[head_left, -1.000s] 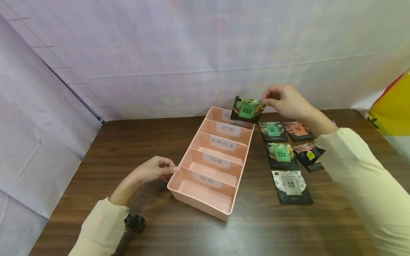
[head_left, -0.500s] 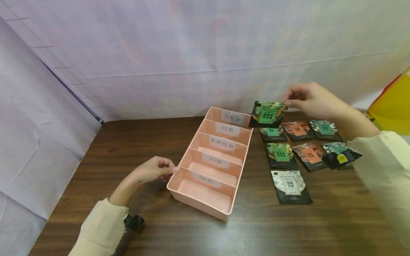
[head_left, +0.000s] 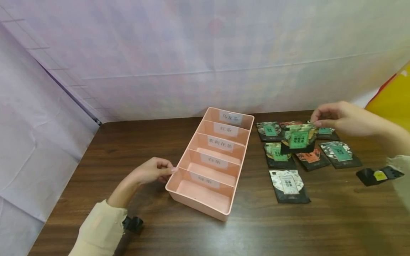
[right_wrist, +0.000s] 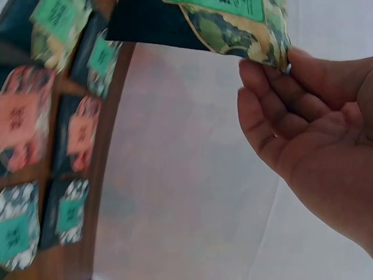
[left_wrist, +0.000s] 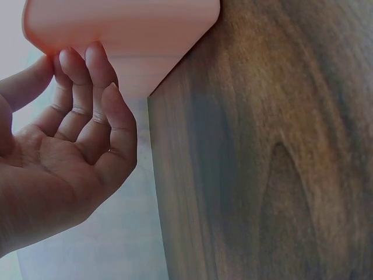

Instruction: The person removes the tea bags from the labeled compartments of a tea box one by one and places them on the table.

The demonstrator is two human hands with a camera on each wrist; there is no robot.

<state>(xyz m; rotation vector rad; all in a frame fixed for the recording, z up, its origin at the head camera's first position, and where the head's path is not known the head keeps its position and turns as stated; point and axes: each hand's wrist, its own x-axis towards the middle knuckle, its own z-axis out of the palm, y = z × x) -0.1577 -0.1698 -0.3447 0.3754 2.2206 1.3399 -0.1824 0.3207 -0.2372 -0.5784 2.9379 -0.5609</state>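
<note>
My right hand (head_left: 346, 115) pinches a tea sachet (head_left: 298, 139) with a green label by its upper corner. The sachet hangs over the rows of sachets right of the box, partly covering those behind it. In the right wrist view, thumb and fingertips of the right hand (right_wrist: 320, 116) grip the held sachet's (right_wrist: 224, 23) edge. My left hand (head_left: 153, 170) pinches the left rim of a pink divided box (head_left: 195, 203), thumb on top. From the left wrist view, the left hand's (left_wrist: 76, 137) curled fingers touch the box's (left_wrist: 125, 29) outer wall.
Labelled compartments divide the box; no sachet shows in them. On the wooden table (head_left: 262, 231) lie several sachets, among them a white-labelled one (head_left: 289, 186), a green-and-white one (head_left: 341, 154) and an orange-labelled one (head_left: 310, 158). A pale curtain (head_left: 153, 57) hangs behind the table.
The right hand has carried the green-labelled sachet rightward and down, from above the box's far compartment to over the loose sachets. The left hand stays on the box rim.
</note>
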